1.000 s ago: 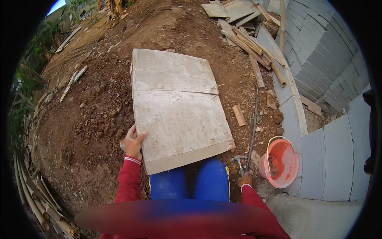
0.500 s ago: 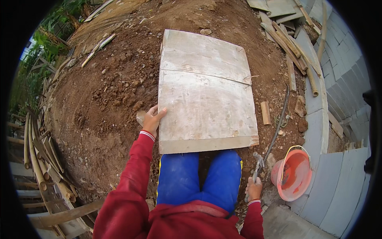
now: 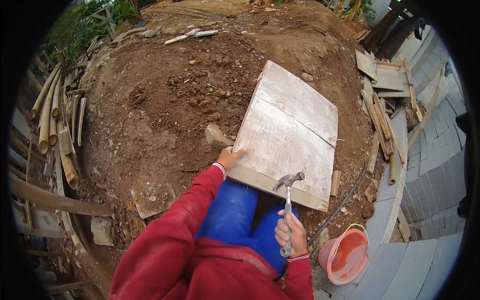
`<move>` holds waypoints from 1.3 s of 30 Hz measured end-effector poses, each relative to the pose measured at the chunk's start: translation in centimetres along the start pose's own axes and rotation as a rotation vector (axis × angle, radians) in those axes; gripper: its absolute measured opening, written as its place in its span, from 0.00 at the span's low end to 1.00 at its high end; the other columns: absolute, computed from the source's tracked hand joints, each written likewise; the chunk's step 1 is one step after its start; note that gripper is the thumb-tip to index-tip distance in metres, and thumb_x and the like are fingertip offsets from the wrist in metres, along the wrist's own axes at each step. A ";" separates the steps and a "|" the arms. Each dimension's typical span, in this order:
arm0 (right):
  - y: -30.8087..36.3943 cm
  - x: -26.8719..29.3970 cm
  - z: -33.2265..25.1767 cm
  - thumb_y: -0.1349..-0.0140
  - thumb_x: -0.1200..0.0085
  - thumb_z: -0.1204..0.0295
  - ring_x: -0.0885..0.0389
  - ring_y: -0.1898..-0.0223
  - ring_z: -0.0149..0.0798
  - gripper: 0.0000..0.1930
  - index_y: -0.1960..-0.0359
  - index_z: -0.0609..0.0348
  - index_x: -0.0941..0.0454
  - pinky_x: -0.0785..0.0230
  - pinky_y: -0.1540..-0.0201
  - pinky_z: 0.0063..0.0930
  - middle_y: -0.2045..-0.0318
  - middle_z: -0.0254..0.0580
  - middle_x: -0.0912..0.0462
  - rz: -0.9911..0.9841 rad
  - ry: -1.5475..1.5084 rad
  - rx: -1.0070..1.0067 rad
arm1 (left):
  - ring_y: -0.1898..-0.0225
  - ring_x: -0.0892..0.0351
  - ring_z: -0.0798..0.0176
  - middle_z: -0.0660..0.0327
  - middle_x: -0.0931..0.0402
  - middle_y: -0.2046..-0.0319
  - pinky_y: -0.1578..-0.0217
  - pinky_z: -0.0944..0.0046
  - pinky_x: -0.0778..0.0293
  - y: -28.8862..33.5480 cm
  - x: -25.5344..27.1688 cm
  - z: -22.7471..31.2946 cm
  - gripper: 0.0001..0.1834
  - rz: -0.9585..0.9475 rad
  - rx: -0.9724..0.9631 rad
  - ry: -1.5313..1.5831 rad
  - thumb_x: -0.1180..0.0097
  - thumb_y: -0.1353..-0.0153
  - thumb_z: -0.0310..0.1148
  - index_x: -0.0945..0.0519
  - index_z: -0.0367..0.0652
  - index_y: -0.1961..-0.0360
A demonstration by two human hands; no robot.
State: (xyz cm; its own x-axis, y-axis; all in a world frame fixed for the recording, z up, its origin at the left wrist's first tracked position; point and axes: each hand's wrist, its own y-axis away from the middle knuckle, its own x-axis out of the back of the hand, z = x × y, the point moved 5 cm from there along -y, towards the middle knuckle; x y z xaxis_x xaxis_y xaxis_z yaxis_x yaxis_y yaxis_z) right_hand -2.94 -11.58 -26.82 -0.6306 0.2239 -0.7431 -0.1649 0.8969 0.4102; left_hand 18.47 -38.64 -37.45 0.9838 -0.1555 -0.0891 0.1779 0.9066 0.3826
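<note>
A pale wooden panel (image 3: 292,125), built of wide boards with a crosswise seam, leans over my knees with its near edge toward me. My left hand (image 3: 231,158) grips its near left corner, thumb on top and the other fingers hidden beneath. In my right hand (image 3: 291,232) is a claw hammer (image 3: 288,192), held upright by its grey handle. The steel head is in front of the panel's near edge strip; whether it touches cannot be told. Small nails or splinters stick out along the panel's right edge.
An orange-red bucket (image 3: 343,256) stands at right beside grey blocks (image 3: 435,165). Scrap timber (image 3: 382,120) lies at far right, bamboo poles (image 3: 52,107) at left. A stone (image 3: 218,136) sits by the panel's left edge, and a small wood offcut (image 3: 335,183) by its right.
My right hand has raised the hammer from low beside my right leg to over the panel's near edge. The view has turned left, and the panel appears tilted.
</note>
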 end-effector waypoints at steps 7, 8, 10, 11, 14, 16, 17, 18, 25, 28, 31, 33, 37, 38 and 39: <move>-5.8 1.1 0.8 0.21 0.56 0.63 0.37 0.85 0.25 0.14 0.45 0.59 0.29 0.39 0.86 0.22 0.78 0.29 0.35 -0.048 0.064 -0.071 | 0.47 0.16 0.48 0.44 0.16 0.50 0.44 0.53 0.25 0.3 -0.1 -0.8 0.47 0.307 -0.068 -0.388 0.33 0.49 0.70 0.18 0.35 0.45; -6.3 1.2 0.6 0.21 0.55 0.62 0.38 0.86 0.24 0.14 0.44 0.58 0.30 0.39 0.87 0.23 0.78 0.29 0.36 -0.078 0.074 -0.094 | 0.44 0.18 0.44 0.43 0.17 0.48 0.42 0.51 0.26 0.3 -0.4 -0.9 0.46 0.294 -0.062 -0.409 0.33 0.49 0.70 0.18 0.37 0.45; -7.2 3.4 -0.3 0.30 0.45 0.46 0.25 0.39 0.47 0.34 0.34 0.60 0.29 0.25 0.44 0.48 0.41 0.47 0.21 0.292 0.612 -0.185 | 0.41 0.21 0.41 0.41 0.19 0.46 0.41 0.49 0.27 0.2 -0.8 -1.0 0.49 0.321 -0.037 -0.418 0.35 0.49 0.72 0.20 0.37 0.43; -7.9 2.6 -0.4 0.27 0.47 0.47 0.19 0.53 0.38 0.27 0.42 0.59 0.24 0.23 0.57 0.33 0.54 0.40 0.18 0.165 0.570 -0.155 | 0.41 0.20 0.41 0.40 0.19 0.46 0.42 0.48 0.27 0.1 -0.9 -1.0 0.49 0.328 -0.030 -0.431 0.36 0.49 0.72 0.21 0.36 0.43; -8.6 0.2 -0.9 0.24 0.49 0.53 0.32 0.78 0.25 0.15 0.62 0.50 0.24 0.40 0.78 0.18 0.76 0.25 0.29 -0.051 0.452 -0.205 | 0.42 0.19 0.42 0.41 0.19 0.46 0.43 0.47 0.25 0.1 -1.1 -0.9 0.47 0.299 -0.014 -0.437 0.40 0.46 0.73 0.21 0.38 0.44; -8.9 -0.6 -1.2 0.24 0.49 0.55 0.31 0.78 0.26 0.14 0.64 0.50 0.25 0.40 0.78 0.18 0.75 0.26 0.29 0.086 0.531 -0.185 | 0.41 0.21 0.41 0.41 0.20 0.45 0.41 0.46 0.26 0.2 -0.9 -0.4 0.49 0.301 -0.014 -0.450 0.43 0.45 0.75 0.21 0.38 0.41; -8.9 -1.1 -1.1 0.24 0.49 0.56 0.31 0.78 0.26 0.13 0.64 0.50 0.25 0.40 0.78 0.18 0.75 0.27 0.29 0.110 0.561 -0.201 | 0.40 0.21 0.40 0.41 0.20 0.44 0.41 0.46 0.27 0.2 -0.9 -0.3 0.49 0.269 0.002 -0.460 0.45 0.44 0.75 0.22 0.38 0.41; -9.0 -1.6 -1.1 0.24 0.49 0.57 0.31 0.78 0.26 0.13 0.64 0.49 0.25 0.40 0.78 0.18 0.75 0.27 0.29 0.134 0.593 -0.218 | 0.40 0.21 0.40 0.40 0.21 0.44 0.40 0.46 0.28 0.4 -0.7 0.1 0.49 0.314 -0.001 -0.460 0.46 0.44 0.75 0.22 0.38 0.40; -9.7 -3.4 -1.8 0.23 0.53 0.65 0.36 0.85 0.26 0.15 0.42 0.60 0.32 0.38 0.86 0.23 0.78 0.33 0.35 -0.200 0.550 -0.313 | 0.42 0.21 0.36 0.38 0.20 0.46 0.43 0.44 0.25 1.4 -0.3 0.4 0.46 0.310 0.058 -0.434 0.46 0.42 0.73 0.20 0.38 0.43; -9.8 -2.6 -2.8 0.23 0.51 0.63 0.36 0.85 0.25 0.16 0.42 0.60 0.31 0.39 0.85 0.22 0.78 0.30 0.34 -0.174 0.630 -0.361 | 0.41 0.22 0.36 0.35 0.21 0.46 0.42 0.45 0.26 1.3 -0.1 0.3 0.46 0.329 -0.004 -0.418 0.44 0.41 0.71 0.20 0.33 0.44; -10.1 -2.8 -3.5 0.23 0.51 0.62 0.36 0.85 0.24 0.16 0.43 0.60 0.29 0.40 0.85 0.21 0.78 0.29 0.33 -0.190 0.709 -0.388 | 0.44 0.20 0.36 0.33 0.19 0.50 0.44 0.47 0.27 1.4 0.0 0.5 0.46 0.372 -0.040 -0.434 0.44 0.39 0.69 0.20 0.29 0.46; -10.2 -3.1 -3.9 0.23 0.51 0.62 0.37 0.85 0.24 0.16 0.43 0.60 0.29 0.40 0.85 0.21 0.79 0.29 0.33 -0.201 0.764 -0.415 | 0.44 0.20 0.36 0.32 0.20 0.50 0.43 0.48 0.27 1.4 0.1 0.6 0.47 0.348 -0.048 -0.436 0.45 0.38 0.69 0.20 0.28 0.46; -10.2 -3.1 -4.9 0.23 0.51 0.61 0.36 0.85 0.24 0.17 0.42 0.60 0.29 0.40 0.84 0.21 0.79 0.28 0.34 -0.222 0.809 -0.475 | 0.39 0.24 0.36 0.33 0.23 0.43 0.38 0.47 0.30 1.4 0.3 0.7 0.50 0.293 0.005 -0.424 0.45 0.40 0.71 0.24 0.30 0.38; -10.1 -2.9 -5.3 0.23 0.50 0.61 0.36 0.85 0.24 0.18 0.42 0.60 0.28 0.40 0.84 0.21 0.79 0.28 0.34 -0.231 0.818 -0.497 | 0.38 0.25 0.36 0.34 0.23 0.43 0.37 0.47 0.30 1.4 0.3 0.8 0.50 0.263 -0.003 -0.431 0.45 0.40 0.71 0.25 0.30 0.38; -9.9 -2.7 -5.7 0.24 0.50 0.61 0.36 0.85 0.24 0.18 0.42 0.60 0.28 0.40 0.83 0.21 0.79 0.28 0.34 -0.241 0.828 -0.501 | 0.38 0.25 0.36 0.34 0.23 0.43 0.38 0.47 0.30 1.5 0.2 0.9 0.50 0.254 -0.002 -0.431 0.45 0.40 0.71 0.24 0.30 0.38</move>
State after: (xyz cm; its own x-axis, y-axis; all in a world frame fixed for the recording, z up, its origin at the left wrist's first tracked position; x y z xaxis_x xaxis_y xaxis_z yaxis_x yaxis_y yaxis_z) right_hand -3.87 -23.19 -25.84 -0.8367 -0.4506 -0.3113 -0.5390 0.5763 0.6143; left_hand 18.92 -37.63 -36.09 0.9156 -0.0770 0.3946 -0.0681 0.9376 0.3410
